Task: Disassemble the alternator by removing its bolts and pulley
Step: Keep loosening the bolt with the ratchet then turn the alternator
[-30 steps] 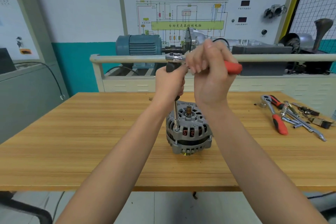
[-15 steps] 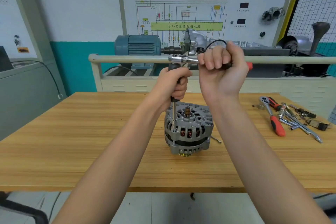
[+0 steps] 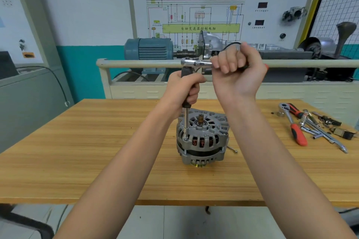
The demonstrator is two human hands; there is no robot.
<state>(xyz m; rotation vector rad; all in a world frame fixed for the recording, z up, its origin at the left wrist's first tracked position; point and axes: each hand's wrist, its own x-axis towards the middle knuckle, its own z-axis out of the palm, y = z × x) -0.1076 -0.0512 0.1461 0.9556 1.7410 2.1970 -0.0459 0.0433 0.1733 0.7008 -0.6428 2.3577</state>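
- Standing on the wooden table [image 3: 77, 151], near the middle, the alternator [image 3: 203, 137] sits upright with its shaft end up and its brass-coloured pulley end down against the wood.
- Spare tools [image 3: 310, 124], a red-handled wrench among them, lie well apart at the far right of the table.
- The ratchet [image 3: 196, 62] is held level above the alternator; a long black-handled extension [image 3: 186, 122] drops from its head to a bolt [image 3: 185, 138] on the left rim of the housing.
- The right hand [image 3: 238, 72] has its fingers curled tightly round the ratchet handle, palm toward the camera.
- The left hand [image 3: 185, 88] wraps its fingers round the extension's black grip, steadying it upright.
- A loose bolt [image 3: 232, 149] lies on the table just right of the alternator.
- The step in hand looks like loosening a housing bolt; next, the handle needs swinging while the extension stays square on the bolt head.
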